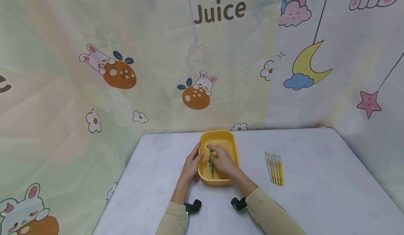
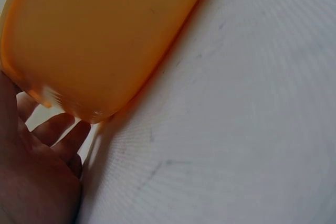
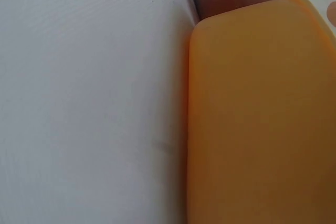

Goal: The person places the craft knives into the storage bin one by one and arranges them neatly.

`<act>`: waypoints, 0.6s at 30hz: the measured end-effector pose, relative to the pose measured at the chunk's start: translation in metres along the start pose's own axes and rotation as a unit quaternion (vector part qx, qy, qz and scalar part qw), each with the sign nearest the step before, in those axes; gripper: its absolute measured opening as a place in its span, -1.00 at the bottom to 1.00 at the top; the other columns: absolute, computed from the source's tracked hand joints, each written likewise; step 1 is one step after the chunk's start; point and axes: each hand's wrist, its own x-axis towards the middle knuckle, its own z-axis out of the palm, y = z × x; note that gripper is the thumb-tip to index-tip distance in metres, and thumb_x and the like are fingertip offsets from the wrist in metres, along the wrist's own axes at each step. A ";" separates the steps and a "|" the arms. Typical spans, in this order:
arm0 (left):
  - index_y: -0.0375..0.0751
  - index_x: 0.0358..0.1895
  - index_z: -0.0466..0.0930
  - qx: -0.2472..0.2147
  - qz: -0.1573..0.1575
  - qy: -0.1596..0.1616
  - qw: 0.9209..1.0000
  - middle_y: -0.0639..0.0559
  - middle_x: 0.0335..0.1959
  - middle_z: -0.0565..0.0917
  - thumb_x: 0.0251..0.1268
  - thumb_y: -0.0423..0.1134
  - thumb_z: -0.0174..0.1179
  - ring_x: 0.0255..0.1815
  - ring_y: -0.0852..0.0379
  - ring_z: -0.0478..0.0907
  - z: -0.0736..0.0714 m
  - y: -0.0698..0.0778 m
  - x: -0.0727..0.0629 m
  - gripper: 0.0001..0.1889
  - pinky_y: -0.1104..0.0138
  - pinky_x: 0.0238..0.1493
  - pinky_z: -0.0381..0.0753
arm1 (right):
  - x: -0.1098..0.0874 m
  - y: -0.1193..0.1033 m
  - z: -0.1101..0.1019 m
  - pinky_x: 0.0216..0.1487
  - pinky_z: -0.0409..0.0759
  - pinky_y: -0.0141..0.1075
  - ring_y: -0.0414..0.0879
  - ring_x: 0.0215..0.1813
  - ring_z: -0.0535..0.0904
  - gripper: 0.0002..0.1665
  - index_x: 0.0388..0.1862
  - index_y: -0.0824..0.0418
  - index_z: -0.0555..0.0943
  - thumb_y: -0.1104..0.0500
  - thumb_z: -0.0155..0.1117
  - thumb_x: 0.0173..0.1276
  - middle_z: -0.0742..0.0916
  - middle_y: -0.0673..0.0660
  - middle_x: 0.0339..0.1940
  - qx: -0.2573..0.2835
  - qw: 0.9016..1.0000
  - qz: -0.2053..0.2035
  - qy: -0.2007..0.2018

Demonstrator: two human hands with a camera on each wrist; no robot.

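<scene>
A yellow rectangular tray (image 1: 219,182) sits near the far edge of the table. My left hand (image 1: 190,163) grips its left wall, with the thumb over the rim and the fingers outside. In the left wrist view the fingers of that hand (image 2: 39,166) curl against the tray's wall (image 2: 100,40). My right hand (image 1: 223,160) reaches inside the tray and pinches a slim green pen (image 1: 211,168) that has a pale tip and points away from me. The right wrist view has the tray's outer wall (image 3: 257,119), which hides the right hand and the pen.
To the right of the tray, several slim gold and white pens (image 1: 274,168) with pale tips lie side by side on the white table (image 1: 315,193). A printed cloth backdrop (image 1: 164,52) hangs behind the table. Black wrist cameras (image 1: 193,206) sit on both forearms.
</scene>
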 end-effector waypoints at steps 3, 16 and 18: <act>0.25 0.63 0.23 0.002 -0.005 -0.001 1.000 0.19 0.67 0.21 0.63 0.00 0.08 0.72 0.10 0.03 0.000 0.000 0.000 -0.42 0.08 0.70 0.09 | -0.001 -0.001 0.000 -0.26 0.70 -0.42 -0.14 -0.27 0.66 -0.41 0.44 0.27 0.55 0.38 0.34 0.44 0.68 0.29 0.18 -0.037 0.999 -0.001 -0.016; 0.22 0.63 0.24 0.012 0.000 0.008 1.000 0.18 0.67 0.22 0.64 -0.02 0.07 0.72 0.08 0.05 0.000 0.002 0.000 -0.42 0.04 0.71 0.05 | -0.004 -0.004 0.003 -0.01 0.67 -0.22 -0.03 -0.06 0.54 -0.46 0.38 0.23 0.61 0.30 0.39 0.43 0.70 0.19 0.09 -0.101 0.994 0.025 -0.043; 0.22 0.62 0.24 0.013 0.001 0.008 1.000 0.18 0.67 0.22 0.64 -0.03 0.08 0.72 0.08 0.05 0.000 0.000 0.000 -0.42 0.04 0.71 0.04 | -0.005 -0.004 0.003 -0.14 0.65 -0.29 -0.04 -0.10 0.55 -0.46 0.38 0.23 0.61 0.30 0.40 0.42 0.69 0.18 0.04 -0.108 0.993 0.026 -0.046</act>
